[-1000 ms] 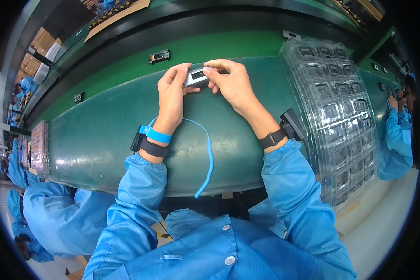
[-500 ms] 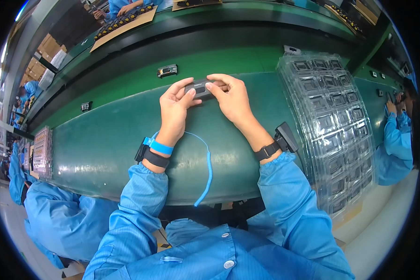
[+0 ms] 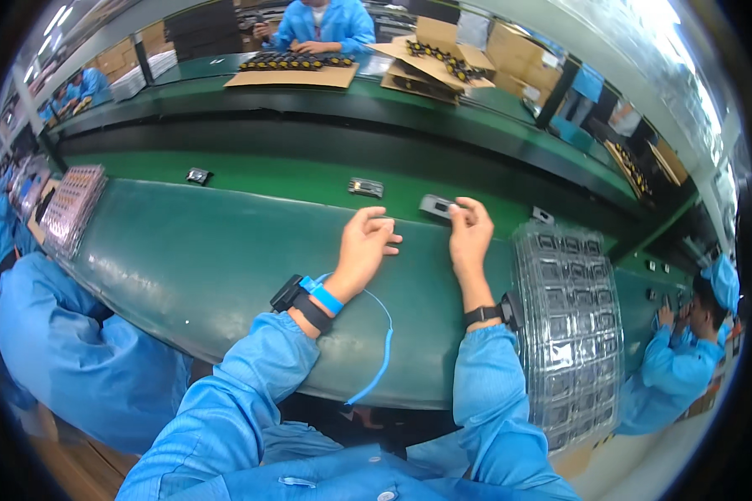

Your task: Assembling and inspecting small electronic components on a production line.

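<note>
My right hand pinches the right end of a small grey rectangular electronic module between thumb and fingers. The module is at the far edge of the dark green mat, over the brighter green strip. To its left, my left hand hangs above the mat with nothing in it, fingers loosely bent and apart. A similar module with a dark frame lies on the green strip just beyond my left hand. Round my left wrist runs a blue strap, joined to a coiled blue cord.
Stacked clear plastic trays stand at the right, with a small module behind them. Another module lies far left, near more trays. Across the bench a co-worker sits behind cardboard with black-and-yellow parts. Other co-workers sit on both sides.
Both hands held the module together before. My left hand has let go and drawn back, while my right hand has carried the module away to the far right. The head view has shifted.
</note>
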`<action>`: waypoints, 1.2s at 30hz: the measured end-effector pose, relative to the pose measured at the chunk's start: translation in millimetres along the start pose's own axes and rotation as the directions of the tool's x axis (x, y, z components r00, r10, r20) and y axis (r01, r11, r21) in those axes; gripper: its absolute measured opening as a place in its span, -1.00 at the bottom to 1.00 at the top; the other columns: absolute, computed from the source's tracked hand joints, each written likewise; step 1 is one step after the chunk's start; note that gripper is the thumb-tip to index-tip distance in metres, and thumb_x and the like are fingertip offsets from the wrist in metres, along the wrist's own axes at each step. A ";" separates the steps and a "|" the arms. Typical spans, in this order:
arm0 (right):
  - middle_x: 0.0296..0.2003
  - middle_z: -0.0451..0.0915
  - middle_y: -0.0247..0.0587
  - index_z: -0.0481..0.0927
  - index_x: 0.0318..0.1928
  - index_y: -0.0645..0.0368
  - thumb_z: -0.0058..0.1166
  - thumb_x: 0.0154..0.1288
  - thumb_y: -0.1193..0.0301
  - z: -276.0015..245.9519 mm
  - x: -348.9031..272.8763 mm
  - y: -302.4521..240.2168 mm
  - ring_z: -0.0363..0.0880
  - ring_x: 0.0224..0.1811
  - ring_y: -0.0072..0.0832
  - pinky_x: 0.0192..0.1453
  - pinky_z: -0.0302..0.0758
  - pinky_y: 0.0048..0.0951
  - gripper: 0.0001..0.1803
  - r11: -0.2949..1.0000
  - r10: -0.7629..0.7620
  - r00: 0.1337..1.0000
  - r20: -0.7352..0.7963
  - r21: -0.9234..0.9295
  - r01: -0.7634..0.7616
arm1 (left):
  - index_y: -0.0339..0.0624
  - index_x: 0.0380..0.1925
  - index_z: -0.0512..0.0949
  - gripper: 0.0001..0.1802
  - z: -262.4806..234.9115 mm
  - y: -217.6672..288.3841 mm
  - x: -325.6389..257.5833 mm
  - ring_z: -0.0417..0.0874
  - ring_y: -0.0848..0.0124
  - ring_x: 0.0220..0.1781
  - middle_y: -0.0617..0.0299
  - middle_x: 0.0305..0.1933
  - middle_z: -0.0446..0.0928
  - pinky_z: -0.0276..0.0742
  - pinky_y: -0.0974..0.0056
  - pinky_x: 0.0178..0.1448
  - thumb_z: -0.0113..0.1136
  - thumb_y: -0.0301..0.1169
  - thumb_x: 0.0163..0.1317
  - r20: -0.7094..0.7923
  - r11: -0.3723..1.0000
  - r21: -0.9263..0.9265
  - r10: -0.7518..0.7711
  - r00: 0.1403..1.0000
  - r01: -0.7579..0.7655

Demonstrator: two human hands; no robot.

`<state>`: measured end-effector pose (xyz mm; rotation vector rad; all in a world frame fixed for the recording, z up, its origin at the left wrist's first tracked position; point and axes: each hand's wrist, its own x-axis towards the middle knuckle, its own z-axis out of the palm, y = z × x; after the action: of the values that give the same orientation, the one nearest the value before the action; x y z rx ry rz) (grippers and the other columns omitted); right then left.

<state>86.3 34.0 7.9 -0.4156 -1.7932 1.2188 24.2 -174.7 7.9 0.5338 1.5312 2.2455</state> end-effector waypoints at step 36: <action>-0.06 0.74 -0.18 0.69 0.17 0.36 0.20 0.46 0.60 21.2 -48.9 -38.0 0.68 -0.03 -0.55 0.07 0.64 -0.51 -0.69 0.897 0.200 0.871 0.449 0.273 -0.346 | -0.35 0.12 0.58 -0.72 -4.2 10.2 -0.5 0.82 0.40 -0.16 0.08 -0.08 0.77 0.71 0.39 -0.16 0.26 -0.53 0.46 0.040 0.992 0.111 0.055 0.998 -0.060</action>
<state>102.9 -29.0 14.8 -0.2246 -1.8489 1.9093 21.6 -181.8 16.0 0.6562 1.6501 2.1886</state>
